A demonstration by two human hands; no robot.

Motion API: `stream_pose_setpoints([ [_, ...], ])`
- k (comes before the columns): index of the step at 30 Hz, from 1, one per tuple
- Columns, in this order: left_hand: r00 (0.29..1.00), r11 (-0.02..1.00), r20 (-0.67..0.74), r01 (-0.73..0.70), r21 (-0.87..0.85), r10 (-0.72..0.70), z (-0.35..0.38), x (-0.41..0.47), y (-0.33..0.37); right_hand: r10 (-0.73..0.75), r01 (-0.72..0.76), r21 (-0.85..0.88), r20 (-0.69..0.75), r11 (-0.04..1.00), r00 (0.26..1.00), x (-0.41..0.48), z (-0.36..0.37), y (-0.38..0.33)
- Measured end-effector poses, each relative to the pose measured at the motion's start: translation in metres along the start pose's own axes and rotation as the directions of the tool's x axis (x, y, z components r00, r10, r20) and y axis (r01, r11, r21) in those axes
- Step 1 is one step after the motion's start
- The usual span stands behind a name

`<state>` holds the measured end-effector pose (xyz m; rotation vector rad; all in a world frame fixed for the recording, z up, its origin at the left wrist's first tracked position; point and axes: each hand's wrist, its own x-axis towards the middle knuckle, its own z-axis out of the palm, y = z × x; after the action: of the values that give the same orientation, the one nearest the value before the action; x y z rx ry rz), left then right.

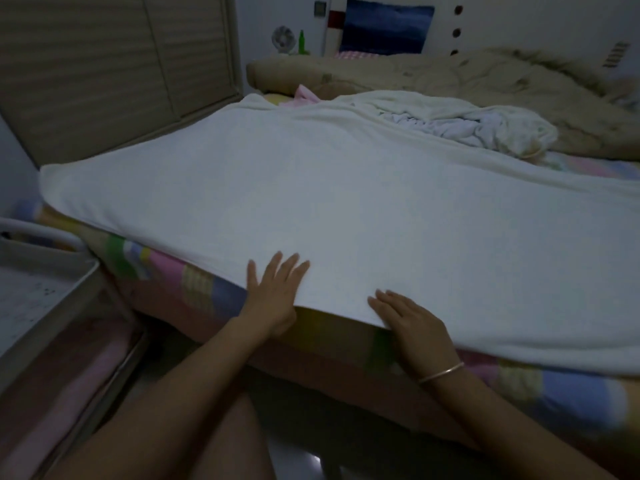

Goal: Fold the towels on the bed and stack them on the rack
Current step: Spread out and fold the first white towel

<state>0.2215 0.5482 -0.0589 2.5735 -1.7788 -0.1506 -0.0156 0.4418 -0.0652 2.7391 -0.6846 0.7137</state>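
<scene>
Your left hand (277,296) lies flat on the near edge of the white towel (329,202). Its fingers are straight and spread, and its grip is slack and closes on nothing. Your right hand (412,327) rests just beside it, a little nearer to you. Its fingers are also straight and press on the same hem where the hem reaches the side of the bed (225,292). That grip holds nothing either. A thin bracelet (441,372) sits on the right wrist.

The white towel is spread wide and mostly smooth over the bed's checked sheet. One corner reaches the bed's left corner and the far end runs off to your right. Beyond it, towards the head of the bed, the crumpled towels (485,129) lie in a loose heap touching its far edge. A beige duvet (485,77) is bunched behind them.

The rack (83,271) stands at your left, just beside the bed's corner. Its grey top tray is tilted in this view, and no towel shows on the tray.
</scene>
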Motion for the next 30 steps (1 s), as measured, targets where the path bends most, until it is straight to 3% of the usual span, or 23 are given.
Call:
stream_pose_setpoints([
  [3,0.998,0.998,-0.040,0.056,0.003,-0.056,-0.003,-0.005,0.036,0.010,-0.011,-0.012,-0.024,1.000,1.000,-0.021,-0.008,0.027],
  [5,0.987,0.993,-0.113,-0.110,0.037,0.114,-0.005,-0.009,0.084,0.037,-0.037,-0.075,-0.001,0.996,0.999,-0.042,-0.020,0.054],
  [7,0.925,0.941,-0.174,-0.338,0.036,0.339,-0.007,-0.009,0.142,0.088,-0.086,-0.101,0.015,0.991,0.996,-0.064,-0.035,0.084],
  [9,0.849,0.874,-0.225,-0.485,0.029,0.478,-0.009,-0.005,0.201,0.153,-0.148,-0.128,0.025,0.981,0.988,-0.087,-0.052,0.114],
  [12,0.720,0.789,-0.359,-0.608,0.086,0.594,-0.016,0.001,0.283,0.261,-0.252,-0.206,0.014,0.946,0.965,-0.130,-0.082,0.166],
  [15,0.636,0.723,-0.364,-0.664,0.191,0.680,-0.025,0.003,0.339,0.369,-0.345,-0.307,0.021,0.887,0.929,-0.167,-0.105,0.216],
  [18,0.640,0.708,-0.306,-0.666,0.235,0.704,-0.027,0.004,0.386,0.451,-0.426,-0.391,-0.031,0.816,0.892,-0.196,-0.124,0.263],
  [22,0.632,0.675,-0.241,-0.709,0.202,0.736,-0.022,0.007,0.422,0.522,-0.502,-0.315,-0.024,0.805,0.852,-0.222,-0.139,0.297],
  [30,0.658,0.657,-0.047,-0.740,0.144,0.752,-0.015,0.004,0.439,0.291,-0.281,-0.203,0.025,0.938,0.956,-0.273,-0.153,0.287],
])
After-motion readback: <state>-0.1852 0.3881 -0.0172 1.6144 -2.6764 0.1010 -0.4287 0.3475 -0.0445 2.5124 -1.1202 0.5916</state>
